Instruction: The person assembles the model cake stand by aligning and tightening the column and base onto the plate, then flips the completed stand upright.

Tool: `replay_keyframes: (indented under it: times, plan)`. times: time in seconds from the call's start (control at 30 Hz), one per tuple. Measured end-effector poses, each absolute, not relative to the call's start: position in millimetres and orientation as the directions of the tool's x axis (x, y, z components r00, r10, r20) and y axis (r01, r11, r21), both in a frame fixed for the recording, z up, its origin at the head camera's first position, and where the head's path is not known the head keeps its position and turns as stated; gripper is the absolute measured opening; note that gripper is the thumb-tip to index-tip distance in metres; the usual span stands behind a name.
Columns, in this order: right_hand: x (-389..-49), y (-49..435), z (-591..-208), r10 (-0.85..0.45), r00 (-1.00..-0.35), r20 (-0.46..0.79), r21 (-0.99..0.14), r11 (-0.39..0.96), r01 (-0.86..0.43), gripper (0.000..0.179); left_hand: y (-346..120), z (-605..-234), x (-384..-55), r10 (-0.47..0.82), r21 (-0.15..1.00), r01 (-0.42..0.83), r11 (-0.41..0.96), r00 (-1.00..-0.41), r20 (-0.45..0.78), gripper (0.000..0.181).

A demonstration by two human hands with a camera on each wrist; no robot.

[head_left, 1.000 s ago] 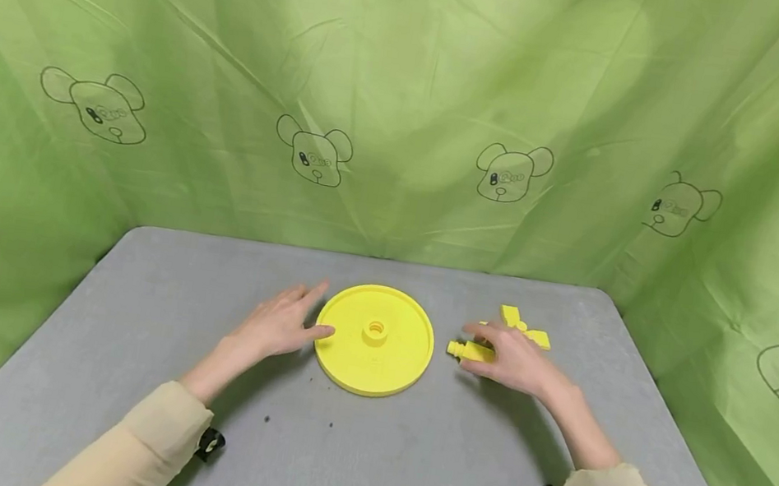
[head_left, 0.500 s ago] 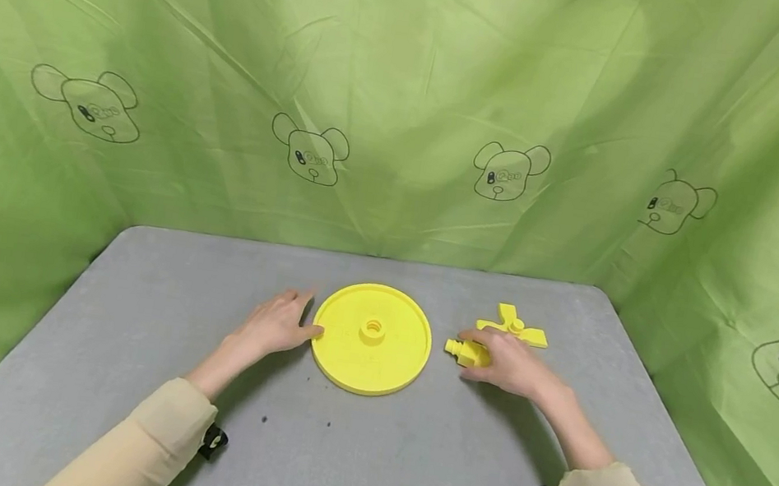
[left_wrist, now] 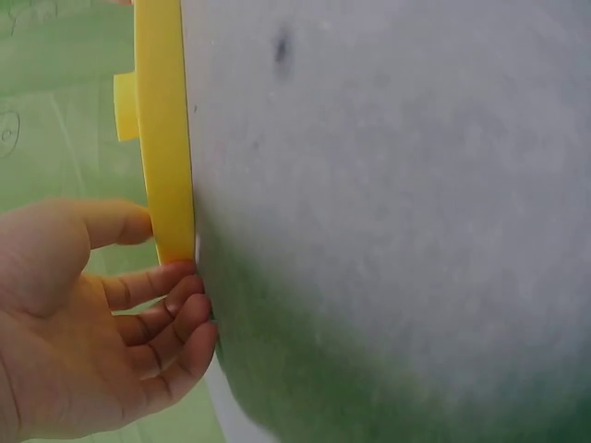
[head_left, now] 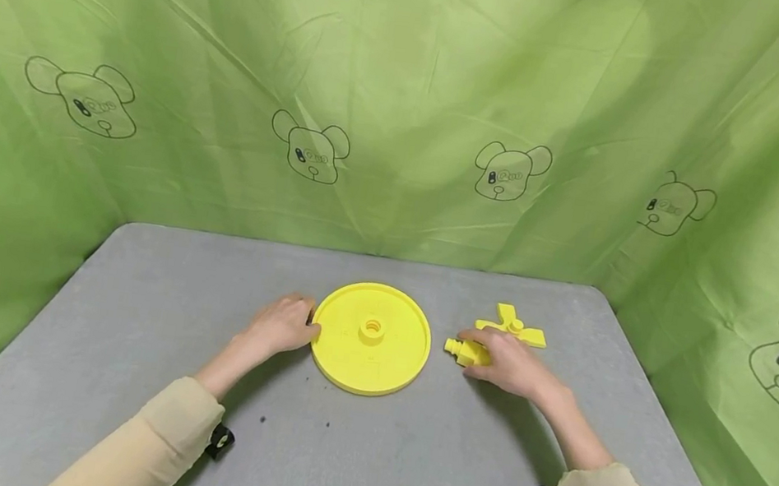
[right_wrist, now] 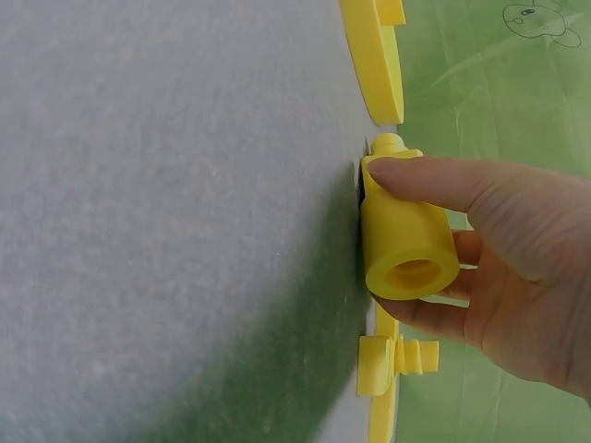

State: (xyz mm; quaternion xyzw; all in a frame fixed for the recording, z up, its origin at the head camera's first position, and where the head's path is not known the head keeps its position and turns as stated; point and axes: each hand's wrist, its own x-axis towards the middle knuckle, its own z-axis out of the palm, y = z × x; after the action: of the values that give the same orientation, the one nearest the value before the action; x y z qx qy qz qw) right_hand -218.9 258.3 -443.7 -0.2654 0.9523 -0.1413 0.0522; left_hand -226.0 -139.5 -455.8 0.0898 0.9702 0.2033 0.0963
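A round yellow disc [head_left: 343,357] with a raised rim and a hollow threaded hub lies flat on the grey table. At its left edge my left hand [head_left: 282,325] pinches the rim: the thumb is on the top side and the curled fingers meet the outer wall, as the left wrist view shows. Right of the disc, my right hand [head_left: 513,363] grips a yellow cylindrical piece [right_wrist: 406,226] between thumb and fingers. This piece lies on its side, with a narrow ridged tip towards the disc and a round hole in its other end.
Just behind the right hand lies a yellow three-bladed piece [head_left: 532,336] with a short ridged peg at its centre. Small dark specks [head_left: 263,420] dot the table [head_left: 356,479] in front of the disc. Green printed curtains [head_left: 417,48] enclose the back and sides.
My left hand has drawn in its spread fingers, and its thumb has moved from over the disc to the rim. My right hand has closed round the cylindrical piece, barely shifting.
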Motion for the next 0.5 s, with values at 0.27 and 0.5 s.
replay_keyframes:
  times: [0.27,0.5]
  plan:
    - [-218,260,-442,-0.505,-0.863,0.015,-0.325,0.814,-0.482,0.052,-136,-456,-222,0.19,0.394,0.128,0.91,-0.974,-0.123,0.013]
    - [-218,259,-437,-0.47,-0.879,0.079,-0.383,0.8,-0.462,0.051,-133,-455,-210,0.184,0.392,0.136,0.91,-0.979,-0.087,0.015]
